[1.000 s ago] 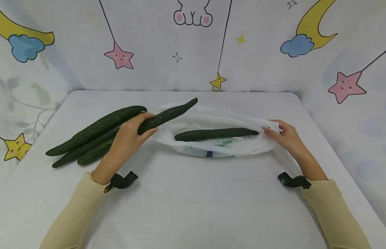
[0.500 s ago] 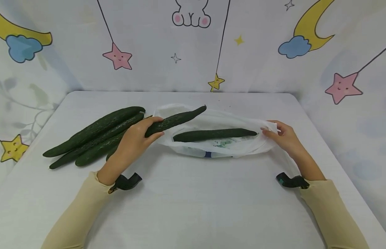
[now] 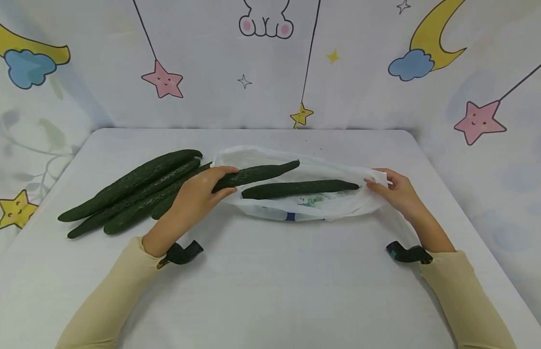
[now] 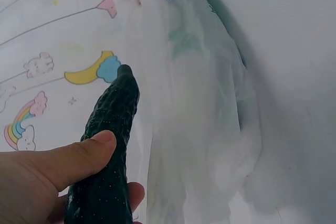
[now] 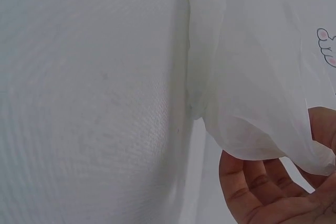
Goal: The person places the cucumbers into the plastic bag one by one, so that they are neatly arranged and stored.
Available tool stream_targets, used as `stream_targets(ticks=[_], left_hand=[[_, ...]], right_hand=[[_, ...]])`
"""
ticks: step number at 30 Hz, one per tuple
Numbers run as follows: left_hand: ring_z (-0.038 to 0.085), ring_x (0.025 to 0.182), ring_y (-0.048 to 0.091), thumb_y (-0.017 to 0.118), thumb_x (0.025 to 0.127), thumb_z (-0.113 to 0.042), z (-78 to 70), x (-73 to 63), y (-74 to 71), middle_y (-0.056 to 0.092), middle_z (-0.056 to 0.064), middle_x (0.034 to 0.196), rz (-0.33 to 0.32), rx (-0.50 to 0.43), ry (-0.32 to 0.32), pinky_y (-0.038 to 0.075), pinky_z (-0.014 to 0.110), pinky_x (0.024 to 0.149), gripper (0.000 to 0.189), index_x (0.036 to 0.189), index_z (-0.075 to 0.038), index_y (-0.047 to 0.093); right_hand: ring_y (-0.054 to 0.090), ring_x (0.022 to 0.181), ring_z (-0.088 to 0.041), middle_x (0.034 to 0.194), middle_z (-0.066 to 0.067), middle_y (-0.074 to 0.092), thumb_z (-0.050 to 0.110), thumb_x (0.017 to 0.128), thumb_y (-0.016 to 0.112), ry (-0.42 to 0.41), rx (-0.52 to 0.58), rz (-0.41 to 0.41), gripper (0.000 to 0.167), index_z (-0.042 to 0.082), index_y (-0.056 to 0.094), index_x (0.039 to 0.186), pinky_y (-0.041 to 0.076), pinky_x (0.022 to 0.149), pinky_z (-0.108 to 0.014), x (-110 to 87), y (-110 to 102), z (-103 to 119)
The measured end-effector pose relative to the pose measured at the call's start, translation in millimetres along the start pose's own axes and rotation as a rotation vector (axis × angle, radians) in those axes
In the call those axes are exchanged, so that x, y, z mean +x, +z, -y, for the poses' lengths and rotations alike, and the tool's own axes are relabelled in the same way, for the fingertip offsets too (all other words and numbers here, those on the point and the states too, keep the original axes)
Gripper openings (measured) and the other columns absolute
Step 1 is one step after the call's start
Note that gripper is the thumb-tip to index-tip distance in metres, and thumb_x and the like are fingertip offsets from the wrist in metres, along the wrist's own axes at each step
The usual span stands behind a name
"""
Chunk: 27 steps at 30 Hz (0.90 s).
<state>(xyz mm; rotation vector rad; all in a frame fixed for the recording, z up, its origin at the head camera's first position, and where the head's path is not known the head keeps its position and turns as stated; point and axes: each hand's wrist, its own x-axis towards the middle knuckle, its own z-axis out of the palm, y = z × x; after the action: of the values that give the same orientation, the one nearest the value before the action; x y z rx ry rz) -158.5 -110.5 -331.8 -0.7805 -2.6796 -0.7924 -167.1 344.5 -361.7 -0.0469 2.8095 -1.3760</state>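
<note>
My left hand (image 3: 198,194) grips a dark green cucumber (image 3: 261,173) near its middle, thumb and fingers on opposite sides. The cucumber's thin end points right, above the open mouth of a white plastic bag (image 3: 292,213). In the left wrist view my thumb (image 4: 97,153) lies along the bumpy cucumber (image 4: 110,124), beside the bag (image 4: 205,119). Another cucumber (image 3: 301,188) lies inside the bag. At the bag's right end, my right hand (image 3: 396,191) pinches its edge. The right wrist view shows that thin plastic (image 5: 252,77) drawn into the right fingers (image 5: 241,187).
Several more cucumbers (image 3: 135,184) lie side by side at the left, partly hidden behind my left hand. They rest on a white-covered table (image 3: 287,291). A patterned backdrop (image 3: 209,58) rises behind the table's far edge.
My left hand has moved right with the cucumber, bringing its tip lower and over the bag's opening. My right hand keeps its hold on the bag.
</note>
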Motion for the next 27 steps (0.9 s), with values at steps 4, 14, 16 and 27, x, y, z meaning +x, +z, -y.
stream_targets(ticks=[4, 14, 16, 27], left_hand=[[0.027, 0.108, 0.065, 0.071, 0.09, -0.022, -2.9, 4.3, 2.8, 0.066, 0.009, 0.125, 0.017, -0.003, 0.016, 0.053, 0.04, 0.08, 0.042, 0.129, -0.01, 0.061], [0.025, 0.114, 0.063, 0.072, 0.089, -0.022, -12.3, 16.9, 10.2, 0.065, 0.008, 0.128, 0.038, 0.034, 0.092, 0.054, 0.038, 0.082, 0.043, 0.129, -0.009, 0.061], [0.024, 0.111, 0.064, 0.073, 0.088, -0.022, -13.9, 20.0, 11.5, 0.066, 0.008, 0.126, 0.027, 0.043, 0.114, 0.055, 0.037, 0.079, 0.043, 0.128, -0.009, 0.062], [0.024, 0.103, 0.068, 0.076, 0.085, -0.019, -22.7, 36.9, 21.0, 0.069, 0.007, 0.12, 0.014, 0.049, 0.206, 0.055, 0.035, 0.071, 0.042, 0.124, -0.008, 0.063]], right_hand=[[0.053, 0.087, 0.003, 0.126, -0.008, 0.052, 0.024, 0.097, 0.061, 0.001, -0.008, 0.005, 0.046, -0.002, 0.049, 0.134, 0.047, 0.072, -0.012, 0.6, 0, 0], [0.052, 0.089, 0.003, 0.116, 0.011, 0.052, 0.022, 0.097, 0.062, -0.003, -0.007, 0.003, 0.045, -0.002, 0.05, 0.133, 0.047, 0.072, -0.012, 1.3, 0, -1], [0.052, 0.089, 0.003, 0.113, 0.014, 0.051, 0.021, 0.097, 0.063, -0.006, -0.003, 0.002, 0.045, -0.002, 0.05, 0.133, 0.047, 0.072, -0.012, 1.2, 0, -1], [0.056, 0.087, 0.003, 0.107, 0.024, 0.052, 0.019, 0.096, 0.064, -0.039, 0.029, 0.001, 0.037, 0.003, 0.055, 0.128, 0.047, 0.071, -0.013, 1.5, -1, -4]])
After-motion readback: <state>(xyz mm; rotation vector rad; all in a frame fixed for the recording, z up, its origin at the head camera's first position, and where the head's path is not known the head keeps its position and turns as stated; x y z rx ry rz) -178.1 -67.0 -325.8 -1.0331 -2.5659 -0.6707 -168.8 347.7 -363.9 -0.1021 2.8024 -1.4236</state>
